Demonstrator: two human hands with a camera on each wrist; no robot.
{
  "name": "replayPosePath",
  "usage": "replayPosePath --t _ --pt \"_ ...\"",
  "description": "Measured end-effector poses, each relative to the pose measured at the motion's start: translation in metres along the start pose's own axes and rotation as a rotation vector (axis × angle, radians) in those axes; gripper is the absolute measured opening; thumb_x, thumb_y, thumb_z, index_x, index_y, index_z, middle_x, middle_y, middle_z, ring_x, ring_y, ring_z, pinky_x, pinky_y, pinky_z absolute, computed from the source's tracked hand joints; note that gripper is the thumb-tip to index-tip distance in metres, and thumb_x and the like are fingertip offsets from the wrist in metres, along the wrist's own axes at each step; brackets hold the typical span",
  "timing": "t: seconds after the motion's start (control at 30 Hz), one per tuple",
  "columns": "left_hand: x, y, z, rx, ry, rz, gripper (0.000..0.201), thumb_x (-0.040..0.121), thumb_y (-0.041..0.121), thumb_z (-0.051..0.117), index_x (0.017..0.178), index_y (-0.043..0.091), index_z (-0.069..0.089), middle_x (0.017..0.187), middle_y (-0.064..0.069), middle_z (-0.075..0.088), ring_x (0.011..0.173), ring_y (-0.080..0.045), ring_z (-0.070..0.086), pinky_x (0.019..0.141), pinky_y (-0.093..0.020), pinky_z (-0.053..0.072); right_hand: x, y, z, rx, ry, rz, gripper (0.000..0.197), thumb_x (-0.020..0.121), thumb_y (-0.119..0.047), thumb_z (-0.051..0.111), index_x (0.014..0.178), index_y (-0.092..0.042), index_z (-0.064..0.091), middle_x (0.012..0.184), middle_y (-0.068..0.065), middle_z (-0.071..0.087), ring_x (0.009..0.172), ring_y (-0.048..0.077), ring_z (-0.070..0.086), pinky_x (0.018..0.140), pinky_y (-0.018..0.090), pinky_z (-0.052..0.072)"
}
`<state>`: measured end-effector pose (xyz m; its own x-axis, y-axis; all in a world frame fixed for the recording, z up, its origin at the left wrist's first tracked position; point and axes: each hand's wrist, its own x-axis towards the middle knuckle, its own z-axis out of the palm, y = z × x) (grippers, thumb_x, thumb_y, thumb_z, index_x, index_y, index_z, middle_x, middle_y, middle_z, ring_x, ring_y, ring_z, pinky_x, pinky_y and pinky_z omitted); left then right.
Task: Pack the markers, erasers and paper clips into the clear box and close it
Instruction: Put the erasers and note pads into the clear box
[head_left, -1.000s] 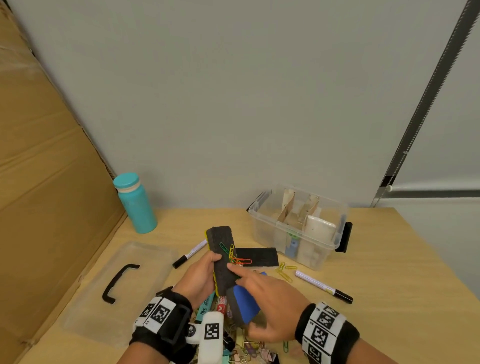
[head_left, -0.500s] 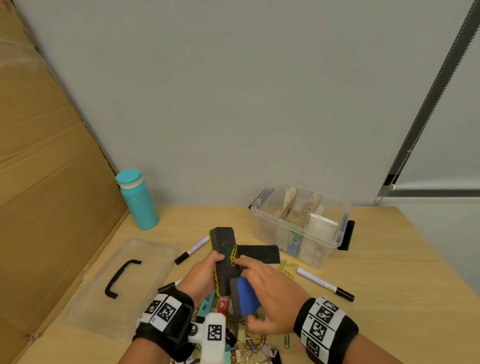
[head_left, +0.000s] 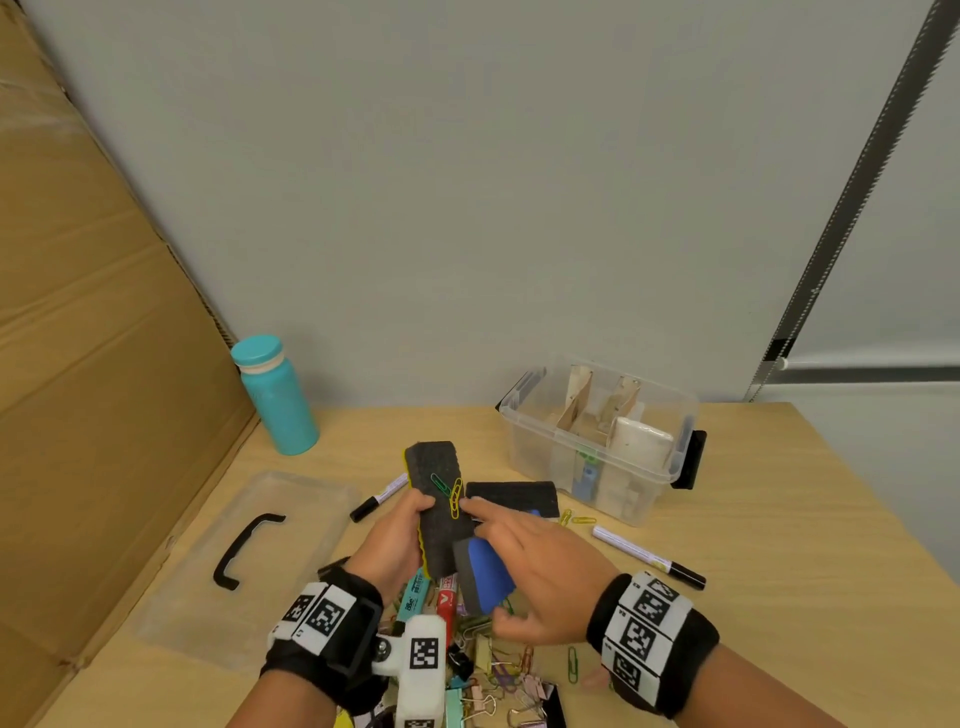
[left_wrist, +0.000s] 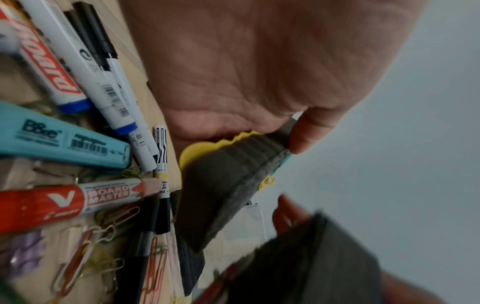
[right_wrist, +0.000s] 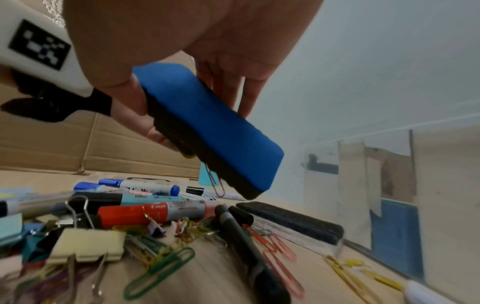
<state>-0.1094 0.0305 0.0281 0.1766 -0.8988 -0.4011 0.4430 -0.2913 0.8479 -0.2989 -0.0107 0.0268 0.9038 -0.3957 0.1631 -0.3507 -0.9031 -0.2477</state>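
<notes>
left hand: the left hand (head_left: 397, 540) holds the yellow-backed eraser (head_left: 441, 506) up off the tabletop (head_left: 779, 597), felt side up, thumb on one long edge and fingers curled under the other. Looks like a solid hold.

right hand: the right hand (head_left: 540, 566) has the blue-backed eraser (head_left: 485, 574) tucked between thumb and palm, while its index finger reaches over to the clips on the other eraser's felt. So it's doing two jobs at once.

stuck clips: a green paper clip (head_left: 440, 484) and a yellow paper clip (head_left: 455, 498) are lying on the felt. I'd guess there's a magnet in there, can't confirm.

step in hand: looks to me like picking those clips off before the erasers get packed.

how to do it well: slide the clips sideways off the edge instead of prying them straight up, felt grabs wire. Honestly I'd set the blue one down first, or just carry the eraser over the box and sweep the clips straight in.

clear box: the clear box (head_left: 602, 447) sits open at the back right of the tabletop, cardboard dividers inside, some stuff already in. Its lid (head_left: 223, 545) lies flat off to the left, well apart.

still loose: third eraser (head_left: 511, 499), a white marker (head_left: 647, 556), another marker (head_left: 376, 499), plus a pile of markers and clips (head_left: 467, 649) right under the wrists.

watch out: flicked clips could scatter into that pile.
</notes>
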Motion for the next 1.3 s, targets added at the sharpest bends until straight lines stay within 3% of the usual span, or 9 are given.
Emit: replayPosePath --t 0.23,0.4,0.53,0.63,0.77,1.0,1.1,1.2,1.3 --pt "-0.004 0.007 0.007 -0.056 -0.044 -0.018 0.043 0.098 0.021 0.026 0.119 -0.001 0.056 0.116 -0.023 0.062 0.105 -0.03 0.059 0.093 -0.039 0.047 0.002 0.0 0.0 -0.039 -0.038 -0.009 0.06 0.073 -0.04 0.056 0.124 -0.009 0.048 0.155 0.006 0.027 0.125 0.02 0.049 0.106 0.022 0.022" --pt "-0.003 0.003 0.008 -0.075 -0.023 -0.016 0.045 0.097 0.022 0.026 0.127 -0.001 0.052 0.121 -0.023 0.058 0.109 -0.031 0.055 0.098 -0.044 0.044 -0.011 0.01 0.002 -0.034 -0.073 -0.018 0.063 0.073 -0.042 0.05 0.127 -0.009 0.045 0.149 0.007 0.036 0.13 0.021 0.043 0.112 0.031 0.033" --pt "-0.001 -0.001 0.008 -0.011 0.016 -0.005 0.043 0.098 0.018 0.028 0.129 -0.001 0.049 0.121 -0.023 0.058 0.11 -0.032 0.055 0.103 -0.047 0.041 -0.014 0.015 0.0 -0.073 -0.11 -0.002 0.057 0.07 -0.043 0.051 0.116 -0.011 0.047 0.12 0.005 0.049 0.108 0.024 0.05 0.091 0.037 0.046" --pt "-0.001 -0.003 0.011 0.04 0.014 -0.002 0.04 0.098 0.016 0.03 0.126 -0.003 0.051 0.122 -0.026 0.057 0.108 -0.032 0.054 0.098 -0.043 0.044 -0.008 0.014 -0.001 -0.106 -0.038 -0.035 0.059 0.072 -0.045 0.051 0.119 -0.009 0.046 0.145 0.009 0.038 0.134 0.023 0.038 0.104 0.034 0.042" --pt "-0.003 -0.003 0.013 0.036 -0.017 0.008 0.039 0.098 0.018 0.03 0.123 0.0 0.055 0.125 -0.026 0.058 0.108 -0.031 0.056 0.097 -0.042 0.044 0.002 0.008 0.001 -0.102 0.021 -0.061 0.06 0.071 -0.044 0.054 0.118 -0.008 0.048 0.154 0.009 0.025 0.142 0.02 0.027 0.101 0.027 0.038" --pt "-0.001 0.012 0.004 0.005 -0.007 0.048 0.039 0.098 0.019 0.029 0.127 0.003 0.05 0.122 -0.022 0.058 0.111 -0.032 0.055 0.097 -0.046 0.046 -0.013 0.02 -0.002 -0.104 -0.122 -0.06 0.057 0.073 -0.043 0.052 0.117 -0.009 0.044 0.137 0.01 0.041 0.13 0.026 0.04 0.101 0.037 0.044" --pt "0.002 0.01 0.006 0.047 -0.002 0.028 0.041 0.098 0.018 0.03 0.129 0.0 0.05 0.124 -0.025 0.057 0.11 -0.032 0.055 0.102 -0.05 0.041 -0.007 0.021 -0.01 -0.099 -0.042 -0.067 0.052 0.072 -0.044 0.053 0.113 -0.012 0.043 0.149 0.01 0.031 0.133 0.023 0.039 0.099 0.029 0.043" --pt "0.001 0.005 0.015 0.101 -0.019 0.015 0.04 0.097 0.016 0.031 0.126 0.001 0.053 0.128 -0.028 0.055 0.112 -0.035 0.054 0.106 -0.049 0.036 0.007 0.015 -0.016 -0.101 0.015 -0.071 0.057 0.072 -0.045 0.054 0.116 -0.008 0.048 0.157 0.008 0.015 0.126 0.02 0.044 0.085 0.023 0.04" --pt "0.002 0.006 0.018 0.104 -0.028 0.026 0.041 0.098 0.018 0.029 0.125 0.0 0.054 0.126 -0.026 0.059 0.119 -0.035 0.053 0.104 -0.046 0.04 0.012 0.01 -0.013 -0.09 0.022 -0.091 0.055 0.072 -0.04 0.055 0.115 -0.006 0.051 0.158 0.011 0.014 0.127 0.022 0.046 0.085 0.02 0.038"
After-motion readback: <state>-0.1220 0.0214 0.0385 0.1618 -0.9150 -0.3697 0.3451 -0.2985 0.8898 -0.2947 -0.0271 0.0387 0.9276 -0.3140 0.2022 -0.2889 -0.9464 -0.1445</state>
